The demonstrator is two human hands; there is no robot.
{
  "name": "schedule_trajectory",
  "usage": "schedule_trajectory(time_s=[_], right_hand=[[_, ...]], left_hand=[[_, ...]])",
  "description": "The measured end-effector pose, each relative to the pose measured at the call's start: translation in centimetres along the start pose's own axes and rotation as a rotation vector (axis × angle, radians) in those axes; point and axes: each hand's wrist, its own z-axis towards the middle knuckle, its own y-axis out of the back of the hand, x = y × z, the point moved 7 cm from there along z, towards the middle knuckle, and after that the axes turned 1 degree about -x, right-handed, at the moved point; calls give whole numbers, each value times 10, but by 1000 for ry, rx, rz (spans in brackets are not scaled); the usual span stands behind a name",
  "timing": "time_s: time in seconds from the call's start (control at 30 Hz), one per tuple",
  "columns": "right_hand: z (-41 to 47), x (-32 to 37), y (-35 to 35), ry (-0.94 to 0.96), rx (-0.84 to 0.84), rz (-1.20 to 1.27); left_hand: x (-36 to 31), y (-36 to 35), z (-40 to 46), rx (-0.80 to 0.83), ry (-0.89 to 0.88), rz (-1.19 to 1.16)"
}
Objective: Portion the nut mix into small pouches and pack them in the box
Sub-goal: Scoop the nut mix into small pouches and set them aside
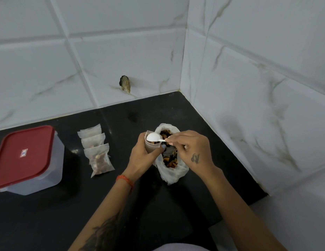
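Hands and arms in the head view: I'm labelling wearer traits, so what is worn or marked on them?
Both forearms are bare, with no sleeves. The left wrist carries an orange thread bracelet, and a dark tattoo runs along the left forearm. The left hand has a pale painted thumbnail. The right hand bears a small dark tattoo on its back.

1. I count three filled pouches (96, 151) lying in an overlapping row on the counter (49, 214)
2. One open pouch (152, 146) is gripped in the left hand (142, 156)
3. One white spoon (153, 137) is pinched by the right hand (190, 151)
4. One big bag of nut mix (171, 171)
5. One box (31, 160) with one red lid (22, 154)
6. Two hands in my view
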Motion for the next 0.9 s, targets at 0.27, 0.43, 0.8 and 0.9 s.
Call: schedule_trajectory(time_s=[0.27, 0.43, 0.8, 0.9], right_hand=[[1, -14, 0, -372, 13, 270], [-30, -53, -13, -1146, 9, 833], [-92, -85, -37, -1401, 70, 561], [-91, -87, -36, -1283, 168, 355]], left_hand=[[-3, 0, 1, -12, -13, -38], [-4, 1, -1, -28, -37, -72], [-5, 1, -9, -71, -128, -59], [-3, 2, -10, -74, -114, -61]])
